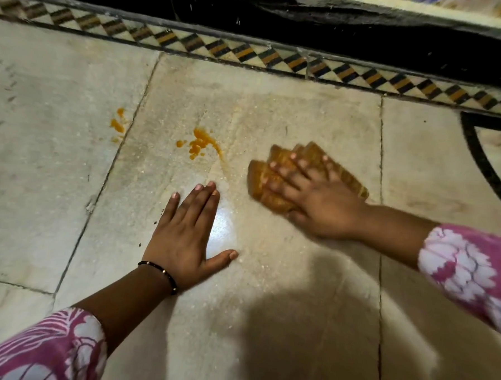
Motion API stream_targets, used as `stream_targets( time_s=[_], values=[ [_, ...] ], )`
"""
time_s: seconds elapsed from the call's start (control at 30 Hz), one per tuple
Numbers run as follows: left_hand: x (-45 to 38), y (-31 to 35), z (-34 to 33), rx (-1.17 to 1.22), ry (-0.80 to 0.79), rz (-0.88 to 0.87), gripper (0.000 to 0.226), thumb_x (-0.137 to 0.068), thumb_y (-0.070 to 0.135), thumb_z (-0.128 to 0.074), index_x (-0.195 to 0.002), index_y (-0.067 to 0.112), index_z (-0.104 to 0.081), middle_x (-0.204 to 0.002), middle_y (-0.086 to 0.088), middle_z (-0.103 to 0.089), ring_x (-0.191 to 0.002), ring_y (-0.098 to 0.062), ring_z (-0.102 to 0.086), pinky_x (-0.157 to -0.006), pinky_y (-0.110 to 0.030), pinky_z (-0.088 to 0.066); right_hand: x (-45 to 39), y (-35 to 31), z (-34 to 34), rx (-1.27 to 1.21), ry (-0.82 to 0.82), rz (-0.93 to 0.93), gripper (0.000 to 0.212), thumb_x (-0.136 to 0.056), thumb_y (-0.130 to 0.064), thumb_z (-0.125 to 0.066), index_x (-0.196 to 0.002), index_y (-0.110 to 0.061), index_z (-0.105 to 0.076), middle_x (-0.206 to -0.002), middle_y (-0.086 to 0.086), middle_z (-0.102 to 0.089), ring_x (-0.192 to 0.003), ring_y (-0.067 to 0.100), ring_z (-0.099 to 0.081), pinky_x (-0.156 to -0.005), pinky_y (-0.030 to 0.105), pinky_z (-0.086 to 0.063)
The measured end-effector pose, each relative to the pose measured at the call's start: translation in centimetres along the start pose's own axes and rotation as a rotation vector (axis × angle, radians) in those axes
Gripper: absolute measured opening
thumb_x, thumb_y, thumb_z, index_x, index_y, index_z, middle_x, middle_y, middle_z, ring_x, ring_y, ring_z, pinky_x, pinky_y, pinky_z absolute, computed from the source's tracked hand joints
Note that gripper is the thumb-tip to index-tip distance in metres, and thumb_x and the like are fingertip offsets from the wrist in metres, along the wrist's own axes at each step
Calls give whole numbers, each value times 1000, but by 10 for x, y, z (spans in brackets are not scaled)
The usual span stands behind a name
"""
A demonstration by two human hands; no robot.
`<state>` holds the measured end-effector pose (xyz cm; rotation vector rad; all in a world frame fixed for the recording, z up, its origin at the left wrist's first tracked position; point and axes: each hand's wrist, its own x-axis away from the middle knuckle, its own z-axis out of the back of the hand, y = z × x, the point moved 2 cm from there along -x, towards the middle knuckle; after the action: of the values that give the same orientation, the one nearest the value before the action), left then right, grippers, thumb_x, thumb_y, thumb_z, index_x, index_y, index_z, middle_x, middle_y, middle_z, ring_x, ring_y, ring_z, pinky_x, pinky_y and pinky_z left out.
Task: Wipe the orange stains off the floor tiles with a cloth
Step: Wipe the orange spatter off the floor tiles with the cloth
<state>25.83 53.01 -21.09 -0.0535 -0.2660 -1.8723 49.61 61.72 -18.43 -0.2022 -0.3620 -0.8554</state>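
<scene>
Head view looks down on pale floor tiles [280, 322], where the right hand [318, 205] lies flat on a folded orange-brown cloth [272, 196], fingers straight and slightly fanned, pressing it to the tile. Hand and cloth are smeared by motion blur, so the cloth's folds and edges are hard to make out, and the palm hides its near part. The left hand [187, 238] rests open on the same tile, just left of the cloth and apart from it, fingers together, thumb spread; a dark bracelet [163, 275] circles its wrist. A larger orange stain [199, 143] sits on this tile beyond the left hand's fingertips and near the cloth's left end, not touching it. A smaller orange stain [118, 123] lies further left, beside the grout line on the neighbouring tile. Both pink-and-white sleeves [40, 350] are cut off by the frame edges. A chequered border strip [250, 54] runs along the far side, with darkness behind it where nothing can be told apart.
</scene>
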Motion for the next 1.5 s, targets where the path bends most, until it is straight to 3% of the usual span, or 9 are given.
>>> stream_targets(
  time_s=[0.1,0.27,0.33,0.53,0.7,0.87,1.0,1.2,1.5],
  values=[
    [-1,-1,-1,13,17,-10,95,-83,74,-27,-150,7,-20,-158,-7,-15,-146,-21,-11,-117,-47,-9,47,-11,-21,35,52,179,61,-89,-58,-24,-147,-43,-17,-159,-6,-12,-145,25,-8,-111,59,-4],
    [-4,-4,10,-22,-138,-38,104,-78,83,-6,-151,9,1,-159,-9,6,-147,-24,2,-118,-44,0,75,37,-30,32,8,83,64,-90,-55,-34,-149,-40,-16,-156,-7,-21,-142,21,-21,-109,48,-16],
    [-9,-18,30,-161,-321,-156,105,-75,84,-8,-145,12,22,-153,-6,28,-145,-22,15,-117,-41,6,68,44,-27,21,-57,56,63,-91,-61,-22,-149,-43,-8,-157,-8,-13,-144,20,-11,-112,46,-12],
    [-6,-94,98,-532,-730,-354,95,-88,71,-25,-146,15,25,-142,2,39,-140,-15,25,-113,-42,15,28,84,13,-86,-235,-175,77,-59,-89,17,-125,-55,39,-144,-20,38,-144,17,18,-118,47,-2],
    [-6,-111,64,-288,-432,-186,107,-57,85,17,-138,17,30,-153,-6,29,-137,-16,27,-111,-39,18,24,30,4,-160,-235,-470,67,-86,-71,-5,-131,-45,38,-149,-7,37,-142,22,25,-115,52,7],
    [20,-116,15,59,-143,13,110,-76,87,-18,-151,8,-8,-159,-9,-2,-147,-23,-4,-116,-44,-2,36,-96,-23,-153,-175,-272,62,-93,-63,-2,-149,-38,3,-156,-1,-18,-141,26,-12,-109,48,-1],
    [30,-121,8,42,-63,-42,104,-80,82,-28,-150,4,-19,-158,-12,-14,-146,-25,-14,-114,-47,-13,5,-90,-7,-276,-44,-418,61,-80,-69,1,-135,-58,24,-148,-25,34,-136,7,32,-111,53,9],
    [29,-121,6,56,-30,-37,103,-81,82,-26,-149,5,-20,-158,-11,-15,-146,-24,-14,-114,-48,-15,-130,-47,46,-548,96,-741,60,-97,-56,-25,-149,-43,2,-158,-10,20,-143,25,23,-110,63,8],
    [29,-124,5,35,-27,-50,104,-80,82,-27,-150,5,-20,-158,-12,-15,-145,-23,-13,-114,-46,-12,-78,-147,26,-340,97,-269,56,-88,-63,-14,-142,-56,0,-151,-28,20,-141,8,24,-111,50,16]
  ],
)
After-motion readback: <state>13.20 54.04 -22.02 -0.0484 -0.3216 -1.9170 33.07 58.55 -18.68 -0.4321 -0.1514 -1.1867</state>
